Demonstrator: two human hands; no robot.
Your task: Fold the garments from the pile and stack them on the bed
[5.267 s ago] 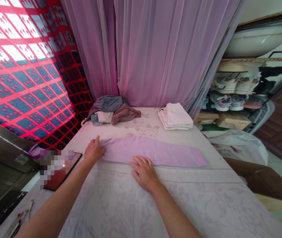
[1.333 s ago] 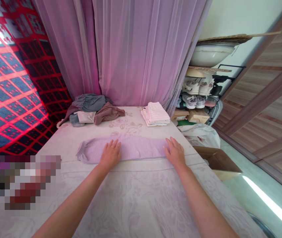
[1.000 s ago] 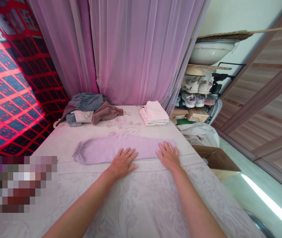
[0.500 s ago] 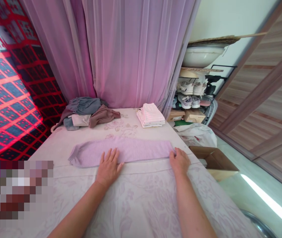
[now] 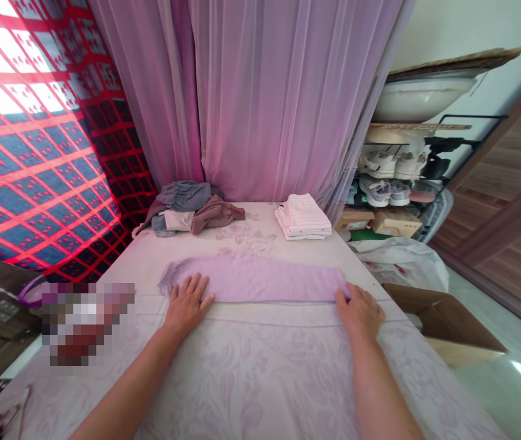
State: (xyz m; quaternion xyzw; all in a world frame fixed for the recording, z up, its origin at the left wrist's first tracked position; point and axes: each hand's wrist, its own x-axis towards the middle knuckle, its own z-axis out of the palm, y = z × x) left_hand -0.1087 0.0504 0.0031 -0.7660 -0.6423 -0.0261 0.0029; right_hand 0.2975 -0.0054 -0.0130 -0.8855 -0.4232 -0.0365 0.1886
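Note:
A lilac ribbed knit garment (image 5: 255, 281) lies folded into a long strip across the floral bedsheet (image 5: 260, 379). My left hand (image 5: 187, 304) rests flat with spread fingers on the strip's near edge, close to its left end. My right hand (image 5: 358, 311) sits at the strip's right end, with its fingertips on the corner. Neither hand visibly grips the knit.
Beyond the strip lie crumpled grey and brown clothes (image 5: 191, 211) and a folded striped white stack (image 5: 303, 217). A pixelated object (image 5: 87, 324) sits at the bed's left side. A cardboard box (image 5: 443, 324) and white plastic bag (image 5: 402, 263) stand right of the bed.
My hands have spread apart along the strip, and the right one has reached its right end. The view has swung, and the strip has stayed in place on the bed.

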